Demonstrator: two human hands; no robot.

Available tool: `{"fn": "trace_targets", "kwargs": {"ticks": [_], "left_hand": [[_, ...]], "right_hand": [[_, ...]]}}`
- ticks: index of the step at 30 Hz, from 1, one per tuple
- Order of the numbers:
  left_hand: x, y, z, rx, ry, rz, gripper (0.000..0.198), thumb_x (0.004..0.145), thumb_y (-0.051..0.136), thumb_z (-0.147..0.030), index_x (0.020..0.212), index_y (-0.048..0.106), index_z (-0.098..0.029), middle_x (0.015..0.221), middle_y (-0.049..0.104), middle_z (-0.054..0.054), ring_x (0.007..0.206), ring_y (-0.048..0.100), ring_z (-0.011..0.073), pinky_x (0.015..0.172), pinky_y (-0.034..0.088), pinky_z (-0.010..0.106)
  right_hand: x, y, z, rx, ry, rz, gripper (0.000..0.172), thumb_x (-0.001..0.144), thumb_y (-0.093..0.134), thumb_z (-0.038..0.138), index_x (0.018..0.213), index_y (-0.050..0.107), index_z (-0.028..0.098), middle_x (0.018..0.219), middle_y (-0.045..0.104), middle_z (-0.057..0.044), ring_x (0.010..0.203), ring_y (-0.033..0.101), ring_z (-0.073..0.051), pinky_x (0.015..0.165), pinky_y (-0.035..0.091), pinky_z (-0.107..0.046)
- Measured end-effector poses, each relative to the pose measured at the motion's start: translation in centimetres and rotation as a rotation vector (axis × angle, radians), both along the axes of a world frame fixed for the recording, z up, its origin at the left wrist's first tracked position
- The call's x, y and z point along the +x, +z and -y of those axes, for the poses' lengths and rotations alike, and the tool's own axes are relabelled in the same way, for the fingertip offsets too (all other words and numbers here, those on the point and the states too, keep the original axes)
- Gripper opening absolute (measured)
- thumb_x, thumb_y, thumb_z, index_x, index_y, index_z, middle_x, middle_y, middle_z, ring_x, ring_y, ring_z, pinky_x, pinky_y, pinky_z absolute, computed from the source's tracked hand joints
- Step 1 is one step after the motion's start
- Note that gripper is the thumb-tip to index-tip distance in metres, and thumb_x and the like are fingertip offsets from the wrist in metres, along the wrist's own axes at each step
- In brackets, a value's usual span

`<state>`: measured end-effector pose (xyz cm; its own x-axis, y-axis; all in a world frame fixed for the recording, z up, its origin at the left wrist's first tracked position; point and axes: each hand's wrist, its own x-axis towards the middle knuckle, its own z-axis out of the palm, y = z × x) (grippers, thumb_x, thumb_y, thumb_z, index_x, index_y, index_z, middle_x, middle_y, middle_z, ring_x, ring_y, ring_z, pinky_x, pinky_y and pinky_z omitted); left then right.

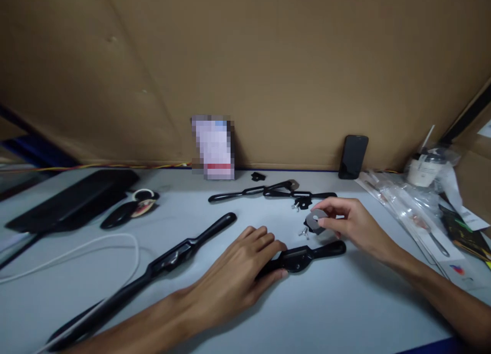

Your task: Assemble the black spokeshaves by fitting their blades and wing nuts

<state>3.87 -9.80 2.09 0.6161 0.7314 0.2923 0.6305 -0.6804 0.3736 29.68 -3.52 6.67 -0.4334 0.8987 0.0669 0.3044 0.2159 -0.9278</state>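
My left hand [240, 272] lies closed over the left part of a short black two-handled tool [307, 256] on the pale table [326, 313], holding it down. My right hand [347, 222] pinches a small grey metal plate with a hole [315, 219] just above that tool. A small wing screw [304, 233] lies on the table right beside the plate. A second, longer black handled tool [169, 259] lies diagonally to the left. Farther back lie thin black rods [264, 192] with another small screw cluster [301, 204].
A brown cardboard wall [245, 62] backs the table. A black phone [353, 156] leans on it, and a blurred card [214, 148] stands at centre. Plastic bags [406, 211] and a cup [424, 167] crowd the right. A black case [72, 198], keys [134, 206] and a white cable [76, 251] lie left.
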Motion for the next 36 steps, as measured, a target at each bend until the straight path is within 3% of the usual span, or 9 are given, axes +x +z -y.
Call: {"fn": "trace_targets", "kwargs": {"ticks": [6, 9, 14, 20, 25, 28, 30, 34, 36], "left_hand": [[0.1, 0.3, 0.2, 0.015, 0.009, -0.034, 0.010, 0.103, 0.062, -0.026, 0.107, 0.062, -0.017, 0.087, 0.065, 0.003, 0.081, 0.055, 0.0244, 0.074, 0.035, 0.037], [0.2, 0.5, 0.2, 0.018, -0.004, -0.045, 0.010, 0.103, 0.063, -0.026, 0.104, 0.062, -0.017, 0.085, 0.064, 0.002, 0.080, 0.054, 0.0243, 0.073, 0.036, 0.037], [0.2, 0.6, 0.2, 0.062, -0.035, -0.029, 0.006, 0.102, 0.064, -0.022, 0.105, 0.060, -0.018, 0.087, 0.065, 0.002, 0.081, 0.055, 0.0237, 0.074, 0.040, 0.036], [0.1, 0.6, 0.2, 0.064, -0.054, -0.007, 0.006, 0.106, 0.056, -0.024, 0.104, 0.059, -0.019, 0.086, 0.064, 0.002, 0.079, 0.055, 0.0222, 0.070, 0.041, 0.034], [-0.1, 0.7, 0.2, 0.063, -0.057, -0.008, 0.008, 0.107, 0.054, -0.024, 0.103, 0.059, -0.019, 0.085, 0.064, 0.002, 0.079, 0.055, 0.0221, 0.070, 0.041, 0.034], [0.0, 0.7, 0.2, 0.063, -0.064, -0.004, 0.006, 0.107, 0.054, -0.023, 0.105, 0.058, -0.019, 0.086, 0.064, 0.002, 0.079, 0.055, 0.0219, 0.072, 0.041, 0.034], [0.0, 0.8, 0.2, 0.085, -0.075, -0.016, 0.007, 0.108, 0.052, -0.023, 0.106, 0.057, -0.018, 0.085, 0.063, 0.002, 0.078, 0.055, 0.0218, 0.071, 0.041, 0.034], [0.3, 0.9, 0.4, 0.222, -0.118, -0.056, 0.019, 0.112, 0.041, -0.023, 0.102, 0.056, -0.017, 0.080, 0.060, 0.002, 0.072, 0.052, 0.0212, 0.066, 0.037, 0.034], [0.3, 1.0, 0.4, 0.296, -0.131, -0.080, 0.025, 0.114, 0.036, -0.023, 0.098, 0.055, -0.017, 0.077, 0.059, 0.002, 0.070, 0.051, 0.0209, 0.065, 0.036, 0.034]], "right_hand": [[-1.7, -0.7, 3.8, 0.882, 0.011, 0.234, 0.017, 0.096, 0.054, 0.005, 0.089, 0.066, 0.015, 0.080, 0.066, -0.005, 0.073, 0.058, -0.018, 0.067, 0.048, -0.032], [-1.9, -0.7, 4.4, 1.025, 0.035, 0.293, 0.022, 0.099, 0.050, 0.003, 0.086, 0.064, 0.015, 0.079, 0.065, -0.006, 0.074, 0.058, -0.019, 0.068, 0.047, -0.033], [-1.5, -0.9, 3.1, 0.730, 0.001, 0.198, 0.016, 0.097, 0.056, 0.005, 0.098, 0.066, 0.017, 0.086, 0.068, -0.004, 0.077, 0.064, -0.017, 0.071, 0.049, -0.030], [-1.4, -0.9, 2.1, 0.470, -0.071, 0.111, 0.010, 0.092, 0.070, 0.021, 0.083, 0.075, 0.023, 0.091, 0.067, -0.003, 0.086, 0.063, -0.019, 0.073, 0.049, -0.032], [-1.3, 0.0, 1.8, 0.126, -0.128, -0.039, 0.014, 0.088, 0.073, 0.037, 0.083, 0.075, 0.024, 0.062, 0.055, 0.002, 0.058, 0.049, -0.015, 0.053, 0.039, -0.029], [-1.3, 0.3, 1.6, -0.082, -0.089, -0.172, 0.024, 0.087, 0.071, 0.044, 0.080, 0.070, 0.021, 0.066, 0.060, 0.000, 0.056, 0.050, -0.013, 0.050, 0.041, -0.028], [-1.4, 0.3, 1.5, -0.130, -0.078, -0.217, 0.024, 0.084, 0.075, 0.042, 0.077, 0.067, 0.020, 0.068, 0.061, 0.000, 0.057, 0.050, -0.012, 0.052, 0.042, -0.027], [-1.5, -0.5, 1.2, -0.137, -0.070, -0.235, 0.034, 0.077, 0.079, 0.032, 0.107, 0.069, 0.021, 0.068, 0.061, 0.004, 0.063, 0.057, -0.015, 0.062, 0.045, -0.030], [-1.7, -1.0, 1.2, -0.163, -0.048, -0.227, 0.032, 0.077, 0.077, 0.033, 0.105, 0.067, 0.021, 0.071, 0.063, 0.003, 0.066, 0.061, -0.016, 0.064, 0.047, -0.032]]}}
